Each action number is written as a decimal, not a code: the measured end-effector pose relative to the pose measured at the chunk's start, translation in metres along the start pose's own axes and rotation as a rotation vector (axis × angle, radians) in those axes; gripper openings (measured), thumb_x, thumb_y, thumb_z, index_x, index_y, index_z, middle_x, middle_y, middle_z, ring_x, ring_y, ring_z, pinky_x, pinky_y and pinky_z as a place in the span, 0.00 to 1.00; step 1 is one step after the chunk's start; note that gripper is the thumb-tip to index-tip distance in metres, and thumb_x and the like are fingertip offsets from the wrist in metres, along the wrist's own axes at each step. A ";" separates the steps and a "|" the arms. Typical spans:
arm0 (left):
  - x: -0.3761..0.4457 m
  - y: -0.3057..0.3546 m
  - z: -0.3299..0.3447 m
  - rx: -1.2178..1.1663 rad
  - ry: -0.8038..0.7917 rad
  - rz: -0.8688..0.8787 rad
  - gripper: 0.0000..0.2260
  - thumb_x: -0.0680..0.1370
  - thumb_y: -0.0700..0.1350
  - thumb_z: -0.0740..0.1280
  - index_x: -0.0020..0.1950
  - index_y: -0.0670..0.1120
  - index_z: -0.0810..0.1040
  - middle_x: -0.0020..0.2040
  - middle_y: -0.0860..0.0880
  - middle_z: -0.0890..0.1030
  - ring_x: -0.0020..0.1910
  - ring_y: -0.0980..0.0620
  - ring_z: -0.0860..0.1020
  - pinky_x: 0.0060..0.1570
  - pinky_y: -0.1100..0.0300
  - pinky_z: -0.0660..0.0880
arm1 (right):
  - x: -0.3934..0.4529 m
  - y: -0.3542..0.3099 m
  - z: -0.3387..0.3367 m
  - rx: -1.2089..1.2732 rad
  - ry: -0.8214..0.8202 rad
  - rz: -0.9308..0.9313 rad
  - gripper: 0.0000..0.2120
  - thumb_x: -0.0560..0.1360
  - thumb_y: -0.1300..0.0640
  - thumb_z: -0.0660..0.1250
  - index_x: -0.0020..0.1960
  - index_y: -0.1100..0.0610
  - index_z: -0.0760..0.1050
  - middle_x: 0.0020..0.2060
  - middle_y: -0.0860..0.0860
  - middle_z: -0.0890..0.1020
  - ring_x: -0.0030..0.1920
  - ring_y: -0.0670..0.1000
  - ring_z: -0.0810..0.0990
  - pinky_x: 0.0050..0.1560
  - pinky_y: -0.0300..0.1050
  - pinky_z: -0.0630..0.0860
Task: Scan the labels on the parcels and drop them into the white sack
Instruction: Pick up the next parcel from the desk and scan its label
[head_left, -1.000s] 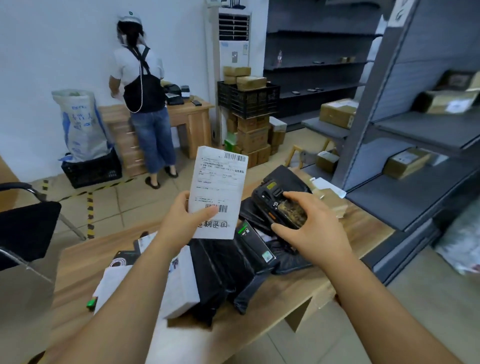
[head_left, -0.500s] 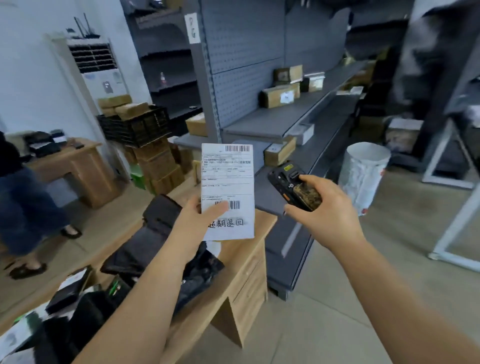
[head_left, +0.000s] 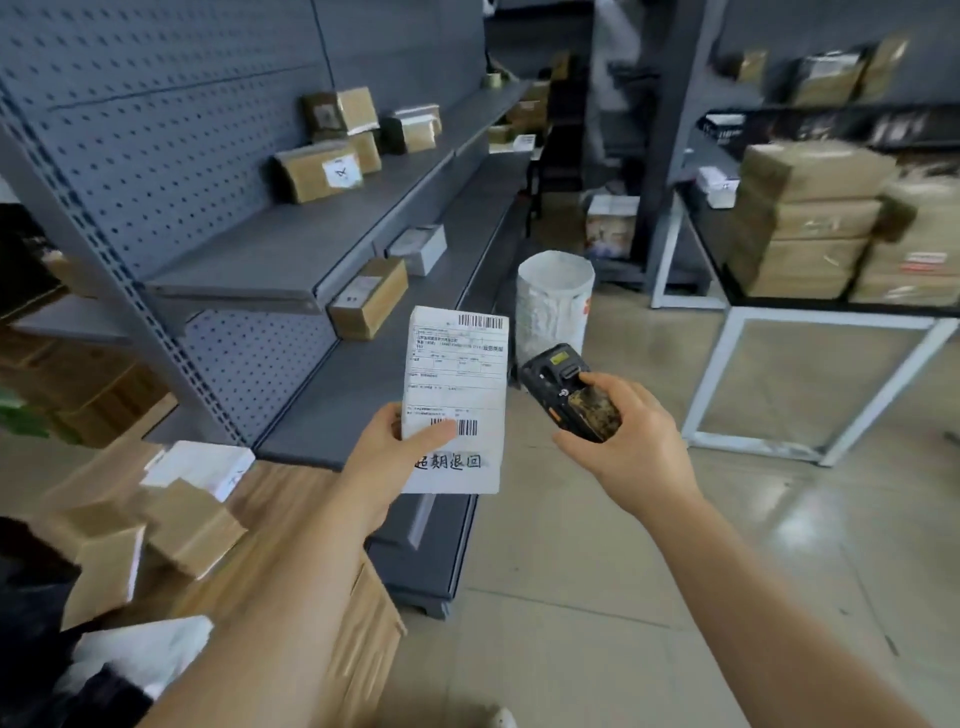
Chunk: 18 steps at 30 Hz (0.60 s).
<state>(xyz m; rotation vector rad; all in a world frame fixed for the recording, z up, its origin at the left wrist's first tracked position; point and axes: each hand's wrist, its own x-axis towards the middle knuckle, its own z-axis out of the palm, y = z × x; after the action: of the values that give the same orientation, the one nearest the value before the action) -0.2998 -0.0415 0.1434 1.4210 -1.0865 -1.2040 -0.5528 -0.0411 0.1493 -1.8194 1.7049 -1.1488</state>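
My left hand (head_left: 384, 462) holds up a flat white parcel (head_left: 457, 384) with a printed shipping label, barcodes and handwritten characters; the thumb lies across its lower barcode. My right hand (head_left: 628, 436) grips a black handheld scanner (head_left: 566, 389) just right of the parcel, its head tilted up and left. The white sack (head_left: 553, 301) stands open on the floor straight beyond both hands, next to the end of the grey shelving.
Grey pegboard shelving (head_left: 291, 244) with several cardboard boxes runs along the left. A wooden desk (head_left: 270, 525) at lower left carries small boxes and dark bags. A white-framed table (head_left: 779, 322) stacked with brown cartons stands at right. Tiled floor lies between them.
The view has swung right, away from the desk and the person at the far wall. The white sack is now nearer and centred ahead. Both hands keep the parcel and the scanner.
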 end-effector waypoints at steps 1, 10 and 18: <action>0.021 0.000 0.007 -0.010 -0.016 0.003 0.17 0.74 0.45 0.75 0.60 0.47 0.76 0.53 0.51 0.85 0.48 0.53 0.84 0.43 0.59 0.78 | 0.016 0.007 0.002 -0.019 0.002 0.008 0.29 0.68 0.49 0.78 0.66 0.43 0.74 0.54 0.39 0.72 0.52 0.41 0.72 0.53 0.38 0.67; 0.191 0.043 0.050 -0.088 -0.092 0.023 0.15 0.73 0.44 0.75 0.58 0.49 0.76 0.51 0.52 0.85 0.46 0.55 0.85 0.38 0.63 0.78 | 0.173 0.035 0.001 -0.120 0.066 0.008 0.30 0.67 0.47 0.78 0.66 0.42 0.73 0.55 0.38 0.74 0.52 0.41 0.74 0.53 0.40 0.72; 0.290 0.039 0.082 -0.077 -0.039 -0.012 0.13 0.73 0.44 0.75 0.54 0.51 0.76 0.48 0.54 0.85 0.43 0.57 0.84 0.37 0.64 0.77 | 0.274 0.086 0.021 -0.131 0.032 -0.011 0.29 0.67 0.48 0.78 0.66 0.42 0.73 0.56 0.37 0.73 0.51 0.34 0.68 0.53 0.36 0.68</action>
<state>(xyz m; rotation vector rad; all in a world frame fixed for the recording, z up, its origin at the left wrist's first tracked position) -0.3482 -0.3409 0.1323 1.3515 -1.0488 -1.2737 -0.6125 -0.3226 0.1520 -1.8989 1.8293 -1.1001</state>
